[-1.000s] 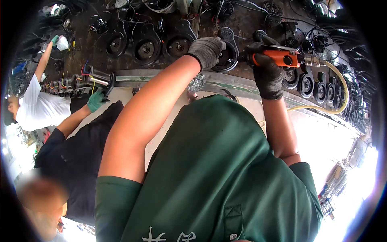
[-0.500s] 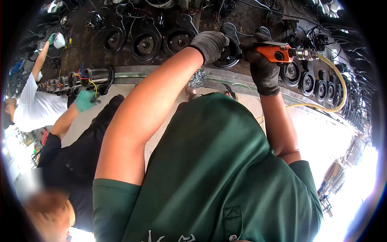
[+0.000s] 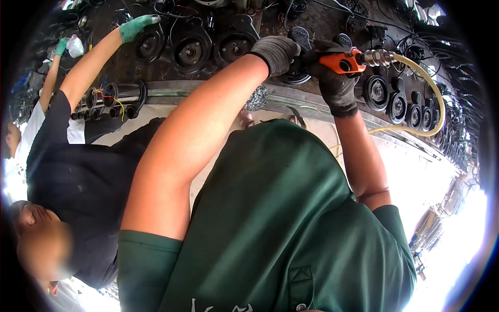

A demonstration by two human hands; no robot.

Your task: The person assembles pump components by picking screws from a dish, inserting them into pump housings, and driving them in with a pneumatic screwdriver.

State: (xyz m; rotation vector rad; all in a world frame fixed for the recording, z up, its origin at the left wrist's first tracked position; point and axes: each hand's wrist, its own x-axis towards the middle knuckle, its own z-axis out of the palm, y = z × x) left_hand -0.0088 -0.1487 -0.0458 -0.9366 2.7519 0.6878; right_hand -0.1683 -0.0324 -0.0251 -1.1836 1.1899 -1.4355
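Right hand (image 3: 337,86) gripped the orange air tool (image 3: 343,62); left hand (image 3: 276,52) curled on the round black metal part (image 3: 299,70); work looked midway; others waited.

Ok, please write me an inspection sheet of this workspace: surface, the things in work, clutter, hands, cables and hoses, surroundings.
Surface: dark workbench with a metal front edge, crowded.
Things in work: orange air tool over a round black part, which is mostly hidden.
Clutter: many round black parts, a steel wool ball.
Hands: left hand in a grey glove rests on the round black part; right hand, dark glove, grips the air tool.
Cables and hoses: yellowish hose runs from the air tool; black wires at the back.
Surroundings: co-worker at the left, their green-gloved hand at the bench.
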